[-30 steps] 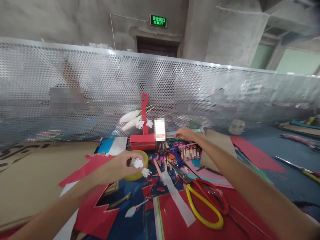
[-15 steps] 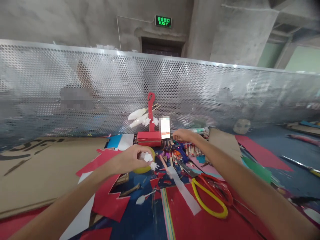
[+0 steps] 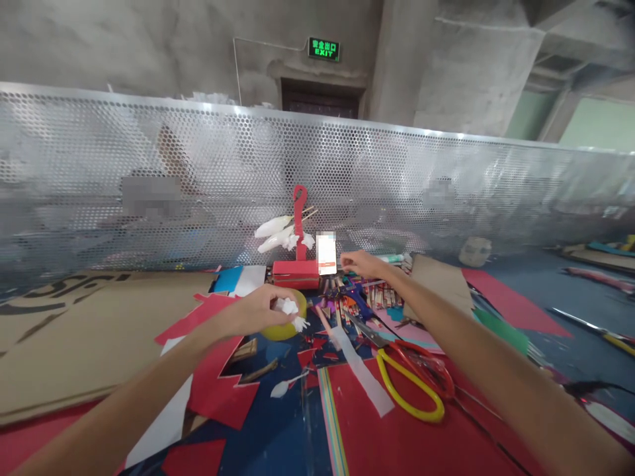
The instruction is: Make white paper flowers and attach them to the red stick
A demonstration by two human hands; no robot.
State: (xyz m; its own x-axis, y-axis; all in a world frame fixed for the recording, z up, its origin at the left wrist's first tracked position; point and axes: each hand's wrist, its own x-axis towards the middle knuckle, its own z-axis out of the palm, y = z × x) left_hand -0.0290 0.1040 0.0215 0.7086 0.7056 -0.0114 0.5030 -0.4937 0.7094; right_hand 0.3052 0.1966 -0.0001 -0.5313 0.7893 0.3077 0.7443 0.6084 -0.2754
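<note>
My left hand (image 3: 268, 309) is closed on a crumpled piece of white paper (image 3: 286, 307), its frayed end hanging below the fingers. It is just above a yellow tape roll (image 3: 282, 330). My right hand (image 3: 360, 263) has its fingers curled close to the right edge of an upright phone (image 3: 327, 256) with a lit screen. No held thing shows in those fingers. Left of the phone stands a red paper-covered base with an upright red strip (image 3: 299, 215). White petal-like pieces on sticks (image 3: 275, 237) and white tufts are by the strip.
Large scissors (image 3: 411, 383) with yellow and red handles lie on red paper sheets (image 3: 367, 436) at front right. A blue glue gun (image 3: 360, 299) rests among many crayon-like sticks. Cardboard (image 3: 99, 330) covers the left side. A perforated metal screen (image 3: 223, 172) runs along the back.
The view has shifted slightly. My right hand has moved a little left, closer to the phone. My left hand still holds the crumpled white paper.
</note>
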